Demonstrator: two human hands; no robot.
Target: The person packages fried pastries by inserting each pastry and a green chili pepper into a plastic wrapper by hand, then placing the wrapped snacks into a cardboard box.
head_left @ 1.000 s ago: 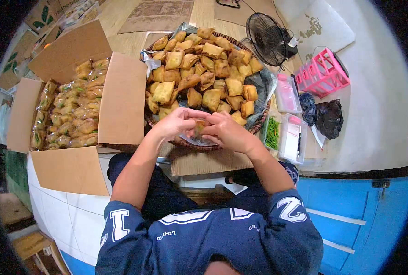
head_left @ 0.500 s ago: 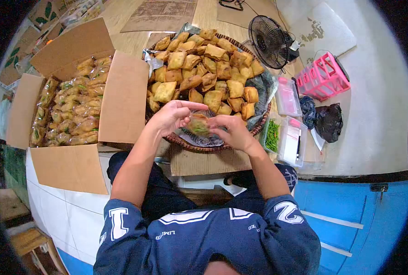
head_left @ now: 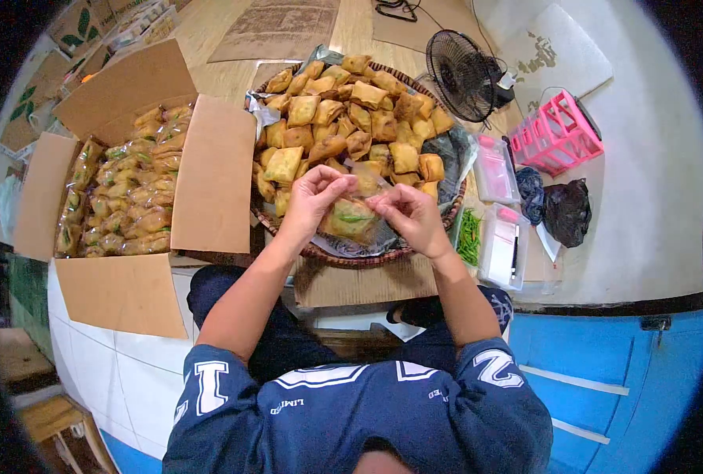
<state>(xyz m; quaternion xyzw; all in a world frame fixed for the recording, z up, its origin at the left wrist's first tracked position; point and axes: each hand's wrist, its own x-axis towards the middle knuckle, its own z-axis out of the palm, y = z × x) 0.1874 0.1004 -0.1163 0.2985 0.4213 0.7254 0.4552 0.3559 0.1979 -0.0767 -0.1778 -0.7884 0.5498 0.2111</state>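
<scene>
Pastry (head_left: 350, 219) in a clear bag (head_left: 366, 177), just above the near side of a round woven basket (head_left: 340, 257). Something green lies against the pastry under the film. My left hand (head_left: 317, 202) has the bag by its left upper part, thumb and forefinger pinched together, the other fingers curled in. My right hand (head_left: 409, 216) pinches the opposite side between thumb and fingertips, lower fingers loosely bent. Bag's upper film spreads between the two grips, see-through, with the heap visible behind it; cannot tell whether its mouth is sealed.

Basket: piled with golden-brown fried pastries (head_left: 303, 110), unwrapped, mostly square, heaped highest toward the far side. Dark lining (head_left: 451, 152) shows along the right edge; a cardboard sheet (head_left: 363, 286) juts out below the near rim.

To my left, an open cardboard box (head_left: 121, 292), flaps spread, packed with bagged pastries (head_left: 134, 189), green showing through the film in places.

To my right, close by the basket: green chillies (head_left: 469, 237), then two clear plastic boxes with pink on them, the farther box (head_left: 495, 171) and the nearer box (head_left: 499, 254). Beyond these, a crumpled black bag (head_left: 569, 209) and a pink crate (head_left: 557, 130). Black fan (head_left: 456, 75) at the far right of the basket.
</scene>
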